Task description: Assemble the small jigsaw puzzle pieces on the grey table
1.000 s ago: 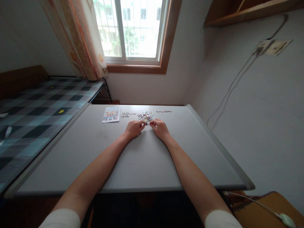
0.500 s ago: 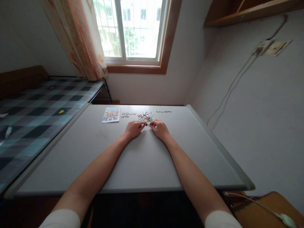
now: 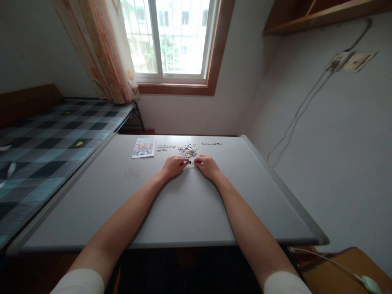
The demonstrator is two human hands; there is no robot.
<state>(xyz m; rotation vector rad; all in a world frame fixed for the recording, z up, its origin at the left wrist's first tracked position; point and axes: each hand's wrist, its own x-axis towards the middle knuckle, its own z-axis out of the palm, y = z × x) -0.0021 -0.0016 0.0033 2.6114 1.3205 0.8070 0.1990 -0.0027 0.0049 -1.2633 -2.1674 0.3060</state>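
Both my hands meet over the middle of the white table, just in front of a heap of jigsaw puzzle pieces (image 3: 188, 150). My left hand (image 3: 174, 166) pinches a small dark puzzle piece (image 3: 190, 162) at its fingertips. Facing it from the right, my right hand (image 3: 207, 165) is closed in a pinch on a small pale puzzle piece (image 3: 193, 163). The two pieces lie very close; whether they are joined is too small to tell. Left of the heap are short rows of puzzle pieces (image 3: 166, 147), and another row of pieces (image 3: 212, 143) lies to its right.
A printed picture sheet (image 3: 143, 148) lies at the table's far left. The table (image 3: 183, 212) has raised grey edging. A bed with a checked cover (image 3: 61, 134) stands on the left, a window (image 3: 180, 41) behind, and a wall socket with a cable (image 3: 338, 61) on the right.
Both hands have shifted very slightly to the right and nearer to me, still pinching the small pieces. The heap and the rows look the same.
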